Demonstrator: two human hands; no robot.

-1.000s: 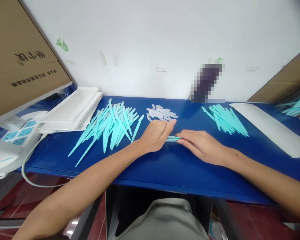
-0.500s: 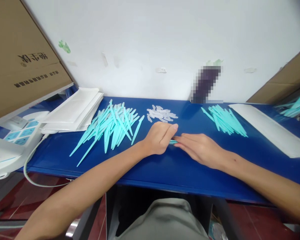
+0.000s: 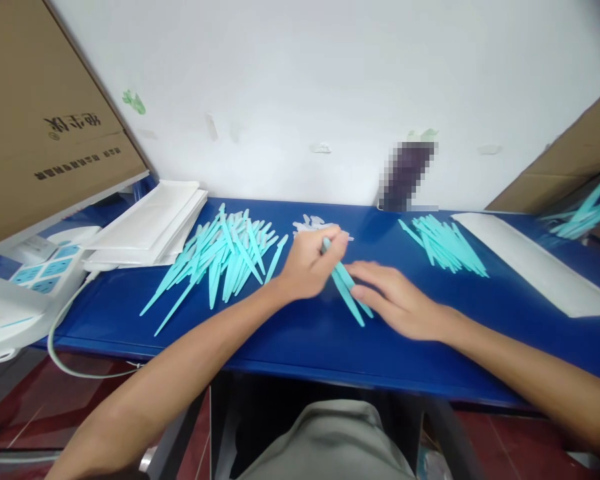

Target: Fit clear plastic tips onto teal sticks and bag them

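My left hand (image 3: pixel 313 261) is closed around a few slim teal eyebrow razors (image 3: pixel 346 297), whose tapered ends point down and right over the blue table. At their right side is my right hand (image 3: pixel 400 300), its thumb and fingertips closed on the razors; the exact grip is partly hidden. Behind my left hand lies a small heap of translucent blade caps (image 3: pixel 313 222), partly covered by the hand. To the left spreads a large pile of teal razors (image 3: pixel 230 250) with pale tips. A smaller pile of teal razors (image 3: pixel 447 245) rests at the right.
White padded envelopes (image 3: pixel 147 220) are stacked at the left, near a power strip (image 3: pixel 43 273) with a white cable. A long white sheet (image 3: pixel 535 263) lies at the right. Cardboard boxes (image 3: pixel 65 60) flank the blue table (image 3: pixel 290 340), and a white wall stands behind.
The razors between my hands have swung from nearly hidden to a downward slant, showing their tapered ends. My left hand has shifted slightly up, and my right fingers have spread a little and lowered.
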